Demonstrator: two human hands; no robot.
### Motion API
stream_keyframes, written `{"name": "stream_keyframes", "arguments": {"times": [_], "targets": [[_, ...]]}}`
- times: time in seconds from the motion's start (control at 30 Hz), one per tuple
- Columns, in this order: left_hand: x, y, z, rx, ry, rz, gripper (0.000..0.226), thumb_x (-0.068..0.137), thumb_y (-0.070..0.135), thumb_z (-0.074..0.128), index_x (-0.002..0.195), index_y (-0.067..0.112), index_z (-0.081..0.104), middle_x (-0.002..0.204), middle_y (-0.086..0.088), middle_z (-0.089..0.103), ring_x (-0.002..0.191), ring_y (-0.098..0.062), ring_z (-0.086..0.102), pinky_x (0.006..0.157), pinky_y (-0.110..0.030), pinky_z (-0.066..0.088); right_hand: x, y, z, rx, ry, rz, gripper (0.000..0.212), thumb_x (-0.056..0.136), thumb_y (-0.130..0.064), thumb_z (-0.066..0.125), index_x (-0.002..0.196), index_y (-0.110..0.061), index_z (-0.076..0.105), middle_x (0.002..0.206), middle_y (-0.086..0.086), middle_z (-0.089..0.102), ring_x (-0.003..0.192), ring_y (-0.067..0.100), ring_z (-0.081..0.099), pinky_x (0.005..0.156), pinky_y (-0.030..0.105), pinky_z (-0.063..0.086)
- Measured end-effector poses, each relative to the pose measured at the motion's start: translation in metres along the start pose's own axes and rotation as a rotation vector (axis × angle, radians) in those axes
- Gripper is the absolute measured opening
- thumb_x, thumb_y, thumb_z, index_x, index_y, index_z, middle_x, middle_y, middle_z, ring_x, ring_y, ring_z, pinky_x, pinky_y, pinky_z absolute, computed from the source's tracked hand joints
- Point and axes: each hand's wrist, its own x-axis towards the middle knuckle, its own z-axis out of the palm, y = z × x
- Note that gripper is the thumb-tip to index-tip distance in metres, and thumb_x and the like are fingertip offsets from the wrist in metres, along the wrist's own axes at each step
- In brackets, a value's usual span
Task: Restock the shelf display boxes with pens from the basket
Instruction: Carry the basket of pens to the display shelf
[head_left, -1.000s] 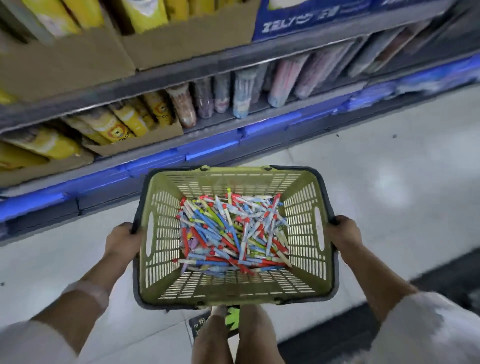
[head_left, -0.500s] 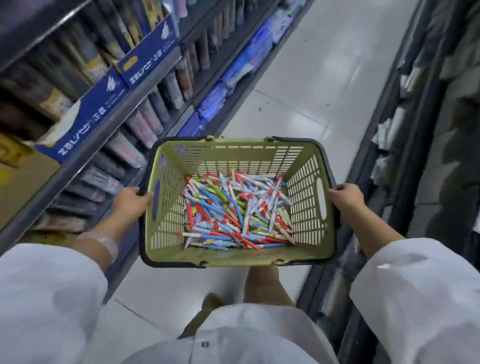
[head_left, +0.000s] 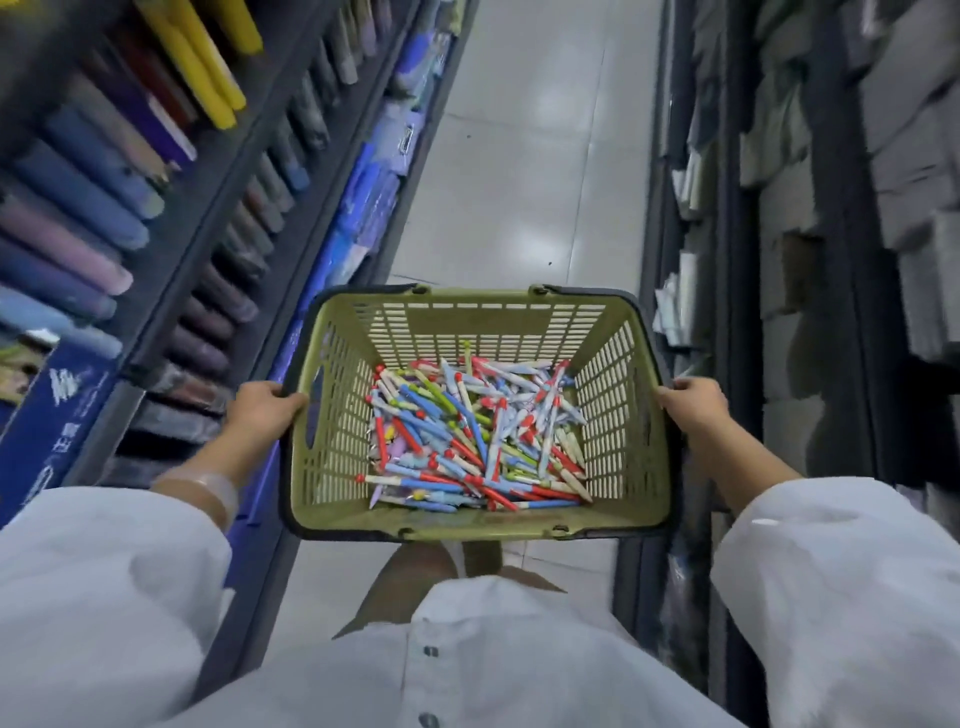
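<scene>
A person in a white shirt (head_left: 467, 660) carried a green basket (head_left: 623, 415) at frame center, w/ its long axis running left-right across the aisle. The left hand (head_left: 262, 408) curled over the left rim; the right hand (head_left: 691, 402) gripped the right rim, fingertips hidden behind the edge on both. Pens (head_left: 470, 441) lay heaped on the basket floor, pointing every which way, most slanting toward upper right. Shelves (head_left: 171, 249) at left held blurred packs, labels unreadable; the shelving at right (head_left: 810, 208) was dark, contents hard to make out. Pale floor (head_left: 530, 156) ran up the middle.
</scene>
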Motion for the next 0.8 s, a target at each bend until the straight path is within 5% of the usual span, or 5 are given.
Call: {"name": "stream_keyframes", "arguments": {"times": [0.27,0.37,0.57,0.7,0.8], "targets": [[0.187,0.168,-0.021,-0.034,0.018,0.103,0.030,0.082,0.015,0.064,0.056,0.009,0.052,0.064,-0.015,0.056,0.071,-0.030,0.056,0.054,-0.033,0.033,0.149,-0.139,-0.007,0.088,0.073,0.065,0.015,0.087,-0.021,0.061,0.086,-0.007,0.061,0.080,0.009,0.059,0.058,0.012,0.049,0.047,0.021,0.033],[0.262,0.233,-0.028,-0.022,-0.041,0.134,0.019,0.083,0.013,0.064,0.069,0.000,0.061,0.076,-0.024,0.061,0.079,-0.035,0.060,0.066,-0.039,0.042,0.198,-0.186,-0.002,0.163,0.098,0.137,0.013,0.089,-0.020,0.059,0.085,-0.008,0.058,0.075,0.007,0.056,0.059,0.014,0.048,0.049,0.023,0.033],[0.379,0.357,-0.044,-0.027,-0.082,0.208,0.008,0.082,0.007,0.063,0.086,0.000,0.067,0.078,-0.014,0.061,0.073,-0.021,0.053,0.063,-0.029,0.039,0.296,-0.283,-0.023,0.332,0.098,0.207,0.015,0.088,-0.020,0.061,0.077,-0.012,0.054,0.072,0.004,0.051,0.062,0.016,0.048,0.054,0.026,0.037],[0.456,0.448,-0.037,-0.014,-0.103,0.224,0.018,0.084,0.009,0.063,0.096,-0.005,0.067,0.083,-0.013,0.062,0.078,-0.022,0.055,0.070,-0.029,0.040,0.393,-0.340,-0.040,0.399,0.139,0.238,0.032,0.085,-0.023,0.064,0.112,-0.006,0.061,0.098,0.012,0.060,0.089,0.026,0.058,0.077,0.032,0.046],[0.510,0.516,-0.025,0.017,-0.097,0.207,0.019,0.085,0.010,0.062,0.094,-0.006,0.067,0.078,-0.015,0.062,0.068,-0.019,0.055,0.061,-0.026,0.039,0.473,-0.385,-0.055,0.379,0.117,0.231,0.028,0.086,-0.024,0.063,0.108,-0.007,0.059,0.104,0.016,0.060,0.084,0.026,0.058,0.077,0.031,0.045]]}}
